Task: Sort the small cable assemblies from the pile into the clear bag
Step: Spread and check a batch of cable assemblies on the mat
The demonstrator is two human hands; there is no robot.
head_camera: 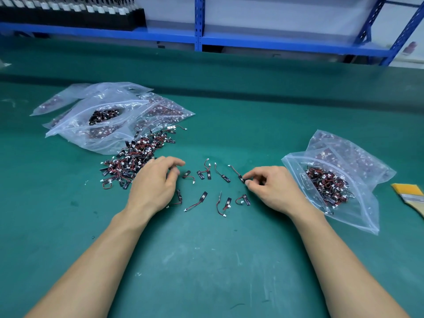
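The pile (135, 159) of small red-and-black cables lies on the green table (206, 260). The left hand (153, 184) rests at the pile's near right edge, fingers loosely curled and gripping nothing I can see (one cable does peek out from under the palm). To the right of the pile about ten loose cables (206, 175) are spread flat, mostly apart from one another. At the end of that spread farthest from the pile, the right hand (273, 187) has thumb and forefinger pinched on the black tab of one cable (235, 172), whose wire lies on the table. The clear bag (358, 210) lies well to the right of the pile, beyond the right hand, its mouth gaping toward the hands and already part filled.

The pinch is on a very small tab, so the cable could slip out on the way across. The bag's mouth is limp and nothing holds it open, so a careless drop may land outside it. The left palm could also drag the cable under it back into the pile. More bags (103, 115) lie behind the pile, one of them open, which invites a mix-up.
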